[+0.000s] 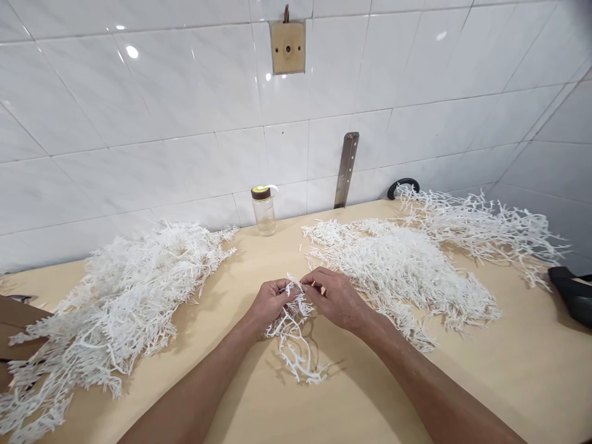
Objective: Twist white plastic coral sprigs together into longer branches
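White plastic sprig (292,345) pinched between both hands over the pale worktop (370,401)
Its branches trail onto the worktop; above them the left hand (271,305) and right hand (337,301) meet fingertip to fingertip, each closed on the sprig's top; a left heap (124,296) of like sprigs lies apart, a right heap (402,271) just beside the right hand; further back a brown-lidded clear jar (264,211) stands by the tiled wall (185,92).

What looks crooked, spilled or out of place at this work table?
The metal strip stands at a slant against the tiled wall, not straight like the tile lines. The clear jar stands upright; nothing is spilled. The left hand and right hand hold one white sprig between them.
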`<state>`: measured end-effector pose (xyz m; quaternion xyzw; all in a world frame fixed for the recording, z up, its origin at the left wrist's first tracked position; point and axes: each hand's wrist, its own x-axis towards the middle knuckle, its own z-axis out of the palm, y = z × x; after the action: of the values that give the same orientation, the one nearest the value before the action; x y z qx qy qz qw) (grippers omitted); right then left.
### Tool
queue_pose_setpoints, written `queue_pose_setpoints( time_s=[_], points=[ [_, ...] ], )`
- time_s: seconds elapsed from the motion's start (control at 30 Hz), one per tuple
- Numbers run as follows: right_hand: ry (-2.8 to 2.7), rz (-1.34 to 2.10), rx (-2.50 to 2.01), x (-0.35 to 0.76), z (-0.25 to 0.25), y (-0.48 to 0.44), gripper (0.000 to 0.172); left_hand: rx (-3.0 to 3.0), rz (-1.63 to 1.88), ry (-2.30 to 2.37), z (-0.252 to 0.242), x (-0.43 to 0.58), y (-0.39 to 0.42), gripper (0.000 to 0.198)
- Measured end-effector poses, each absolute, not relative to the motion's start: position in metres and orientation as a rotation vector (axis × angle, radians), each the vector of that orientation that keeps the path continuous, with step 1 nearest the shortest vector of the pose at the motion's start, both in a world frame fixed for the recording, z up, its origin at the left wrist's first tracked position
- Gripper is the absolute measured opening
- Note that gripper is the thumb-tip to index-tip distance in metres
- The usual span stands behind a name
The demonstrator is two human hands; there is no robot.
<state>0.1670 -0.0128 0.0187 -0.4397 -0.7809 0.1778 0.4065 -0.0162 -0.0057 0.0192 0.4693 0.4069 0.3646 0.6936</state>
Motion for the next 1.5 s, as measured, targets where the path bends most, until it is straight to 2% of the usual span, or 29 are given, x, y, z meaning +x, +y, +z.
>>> queue_pose_setpoints(
  time_s=[0.2, 0.47, 0.67, 0.97, 1.03, 1.13, 1.2, 1.27, 1.37, 1.43, 1.5],
  points=[
    [-2.019, 0.374, -1.186, 0.166, 0.020, -0.014, 0.017, 1.129, 0.826, 0.976, 0.018, -0.012, -0.008, 0.040],
    [-1.914, 0.484, -1.332, 0.162, 0.021, -0.015, 0.010, 1.199, 0.792, 1.003, 0.022, -0.011, -0.008, 0.038],
    [-1.972, 0.529, -1.392, 0.164, 0.027, -0.016, 0.014, 1.232, 0.767, 1.012, 0.016, -0.014, -0.005, 0.034],
    [-1.987, 0.326, -1.395, 0.158, 0.025, -0.016, 0.014, 1.217, 0.764, 0.999, 0.022, -0.012, -0.007, 0.043],
    [-1.873, 0.469, -1.416, 0.154, 0.022, -0.015, 0.012, 1.159, 0.770, 0.957, 0.023, -0.013, -0.007, 0.042],
    [-1.651, 0.944, -1.423, 0.151, 0.018, -0.015, 0.011, 1.114, 0.770, 0.850, 0.019, -0.017, -0.004, 0.043],
    [-1.613, 1.073, -1.390, 0.150, 0.017, -0.016, 0.011, 1.120, 0.766, 0.810, 0.016, -0.021, -0.001, 0.042],
    [-1.712, 0.870, -1.378, 0.149, 0.017, -0.016, 0.010, 1.125, 0.756, 0.813, 0.014, -0.023, 0.000, 0.041],
    [-1.851, 0.381, -1.405, 0.152, 0.017, -0.013, 0.013, 1.124, 0.730, 0.822, 0.013, -0.023, -0.001, 0.039],
    [-1.824, 0.274, -1.480, 0.161, 0.016, -0.008, 0.014, 1.120, 0.735, 0.829, 0.012, -0.021, -0.004, 0.040],
    [-1.711, 0.312, -1.563, 0.174, 0.016, -0.002, 0.014, 1.105, 0.755, 0.872, 0.013, -0.019, -0.007, 0.043]
  ],
)
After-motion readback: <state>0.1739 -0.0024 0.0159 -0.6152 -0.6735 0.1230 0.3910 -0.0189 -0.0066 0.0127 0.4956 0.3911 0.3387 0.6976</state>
